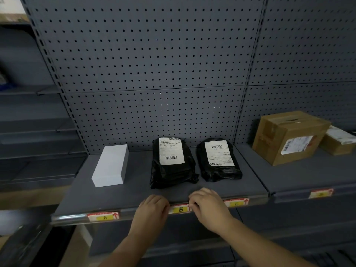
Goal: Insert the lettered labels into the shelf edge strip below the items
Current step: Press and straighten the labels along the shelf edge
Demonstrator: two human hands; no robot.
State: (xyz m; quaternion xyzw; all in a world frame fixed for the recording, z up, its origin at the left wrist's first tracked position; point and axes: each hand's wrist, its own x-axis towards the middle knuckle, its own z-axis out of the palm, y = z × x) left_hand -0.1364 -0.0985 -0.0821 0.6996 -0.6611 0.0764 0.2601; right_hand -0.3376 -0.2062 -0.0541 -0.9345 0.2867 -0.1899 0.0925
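Three red-and-yellow labels sit in the shelf edge strip (73,216). Label A (104,217) is below the white box (111,165). Label B (180,209) is below the left black parcel (171,164). Label C (236,202) is below the right black parcel (218,160). My left hand (152,209) and my right hand (207,204) press with curled fingers on the two ends of label B at the strip. The fingertips hide the label's edges.
A grey pegboard (154,64) backs the shelf. On the neighbouring shelf to the right stand a brown cardboard box (289,137), a smaller box (339,141) and another label (320,193) in its strip. Empty grey shelves run down the left side.
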